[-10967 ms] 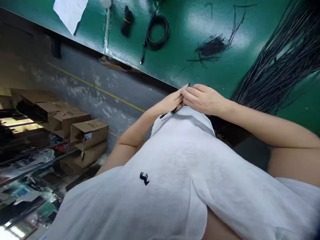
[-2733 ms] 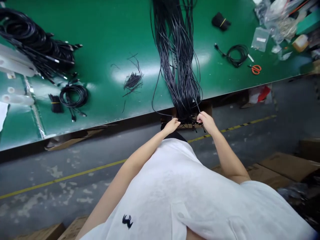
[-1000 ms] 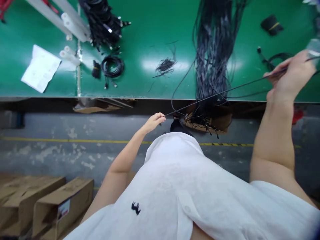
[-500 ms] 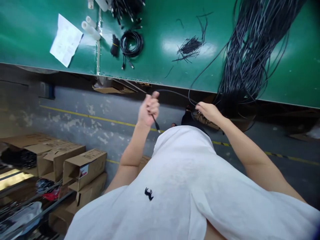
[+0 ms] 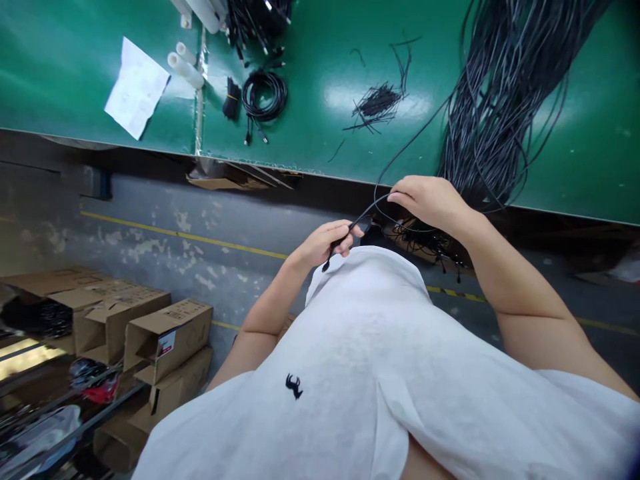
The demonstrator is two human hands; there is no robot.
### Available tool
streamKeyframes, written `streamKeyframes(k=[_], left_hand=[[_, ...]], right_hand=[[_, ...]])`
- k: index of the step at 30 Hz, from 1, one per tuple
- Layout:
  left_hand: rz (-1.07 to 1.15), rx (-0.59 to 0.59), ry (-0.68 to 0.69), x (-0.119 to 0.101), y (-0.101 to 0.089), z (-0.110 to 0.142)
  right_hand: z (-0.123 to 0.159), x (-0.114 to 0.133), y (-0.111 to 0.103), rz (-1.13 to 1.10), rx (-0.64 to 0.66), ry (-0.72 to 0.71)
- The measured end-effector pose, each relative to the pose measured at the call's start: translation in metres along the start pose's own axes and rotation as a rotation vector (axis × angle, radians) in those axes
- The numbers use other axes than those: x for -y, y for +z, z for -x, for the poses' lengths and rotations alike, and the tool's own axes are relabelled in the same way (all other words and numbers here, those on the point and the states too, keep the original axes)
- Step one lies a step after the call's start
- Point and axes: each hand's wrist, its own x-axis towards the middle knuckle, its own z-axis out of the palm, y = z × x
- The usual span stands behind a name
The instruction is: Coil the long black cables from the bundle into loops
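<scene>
My left hand (image 5: pixel 333 241) is closed around a black cable (image 5: pixel 367 211) close to its end, and a small connector hangs out below the fingers. Farther along the same cable, my right hand (image 5: pixel 423 199) pinches it between thumb and fingers in front of the table edge. From there the cable loops and runs up onto the green table toward a large bundle of loose black cables (image 5: pixel 500 113). That bundle spills over the front edge at the right. Part of the cable is hidden inside both hands.
On the green table (image 5: pixel 320 80) lie a coiled cable (image 5: pixel 265 95), a pile of short black ties (image 5: pixel 379 103), a tied black bundle (image 5: pixel 231 99), white rolls (image 5: pixel 185 69) and a paper sheet (image 5: pixel 137 89). Cardboard boxes (image 5: pixel 170 327) stand at the lower left. Cables with connectors (image 5: pixel 440 247) hang below the table.
My left hand has moved right and down, toward my right hand, still holding the cable end. My right hand has shifted slightly up and right, and the cable between the hands is shorter and straighter.
</scene>
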Motion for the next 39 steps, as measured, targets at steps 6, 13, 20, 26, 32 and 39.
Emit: streamKeyframes(k=[6,13,20,26,32,39], left_hand=[[0.282,-0.179,0.009,-0.031,-0.012,0.02],[0.189,-0.149,-0.028,-0.028,-0.009,0.005],[0.08,0.073,-0.132,-0.024,-0.015,0.028],[0.273,-0.417,0.141,-0.053,-0.012,0.019],[0.432,-0.35,0.174,-0.069,-0.021,0.01],[0.644,-0.397,0.807,-0.122,-0.057,0.069]], right_hand=[[0.018,-0.049,0.003,-0.259,-0.033,0.046],[0.02,-0.051,0.012,-0.197,0.029,0.006],[0.008,-0.091,0.014,-0.24,-0.076,0.105],[0.037,-0.079,0.038,0.148,0.064,0.081],[0.046,-0.028,0.011,0.383,0.209,-0.139],[0.035,-0.156,-0.061,0.524,0.057,0.116]])
